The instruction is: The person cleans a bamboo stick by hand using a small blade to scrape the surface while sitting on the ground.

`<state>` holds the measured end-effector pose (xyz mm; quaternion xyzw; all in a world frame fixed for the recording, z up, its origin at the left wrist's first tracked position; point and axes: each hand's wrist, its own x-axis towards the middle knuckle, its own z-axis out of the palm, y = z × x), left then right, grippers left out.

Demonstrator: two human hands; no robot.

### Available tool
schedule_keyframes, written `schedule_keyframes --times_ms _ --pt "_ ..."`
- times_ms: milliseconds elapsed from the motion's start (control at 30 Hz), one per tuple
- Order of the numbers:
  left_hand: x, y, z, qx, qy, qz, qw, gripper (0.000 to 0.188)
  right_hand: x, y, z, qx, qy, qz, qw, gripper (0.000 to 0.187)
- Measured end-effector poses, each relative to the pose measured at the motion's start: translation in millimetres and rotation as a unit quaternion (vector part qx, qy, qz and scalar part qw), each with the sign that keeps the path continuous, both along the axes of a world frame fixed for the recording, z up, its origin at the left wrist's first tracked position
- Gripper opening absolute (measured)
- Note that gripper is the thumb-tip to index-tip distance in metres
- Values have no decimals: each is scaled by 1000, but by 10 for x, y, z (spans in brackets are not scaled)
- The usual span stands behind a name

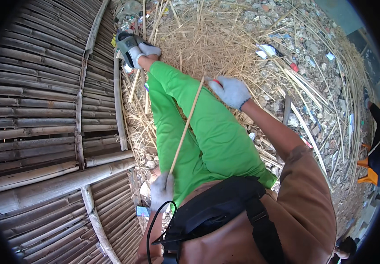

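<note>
A long, thin bamboo strip [187, 126] slants across my lap, over my green trousers [212, 119]. Its near end sits in my left hand [161, 192], white-gloved and closed, beside my left hip. At the strip's far end is my right hand [231, 91], also gloved and closed, above my thigh. A small red-handled tool [217, 82] shows between its fingers, with a short grey tip close to the strip. Most of that tool is hidden by the glove, so its exact kind is unclear.
To my left stands a wall of bamboo slats [36, 110]. Pale shavings [203, 44] cover the ground past my crossed legs. Long bamboo strips [302, 86] lie on stony, littered ground at right. Near the right edge, another person is beside an orange stool [368, 171].
</note>
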<state>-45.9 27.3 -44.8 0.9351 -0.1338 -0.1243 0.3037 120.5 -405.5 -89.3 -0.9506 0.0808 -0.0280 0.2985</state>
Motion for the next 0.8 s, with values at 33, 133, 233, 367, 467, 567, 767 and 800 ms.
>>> schedule_keyframes --times_ms 33,133,233,367,467,567,767,800 --pt "110 -194 20 -38 55 40 997 29 -61 116 154 35 19 41 998 60" --pt "573 -787 -12 -100 96 32 990 32 -170 308 243 -45 104 111 987 58" --pt "1124 -1331 -142 -131 85 4 988 35 -110 338 53 -69 74 131 986 59" --pt "1492 -1679 -152 -154 119 28 980 38 -82 396 39 -38 65 120 990 68" --pt "1462 -1607 -204 -156 93 11 983 38 -120 388 -28 -64 61 115 989 65" --pt "1218 -1339 -243 -149 55 24 987 34 -147 362 -70 -30 78 110 990 65" --pt "696 -744 -126 -93 -21 -2 995 33 -140 382 22 -34 92 116 989 65" --pt "633 -673 -92 -90 8 7 996 33 -142 385 44 -35 90 115 989 65"
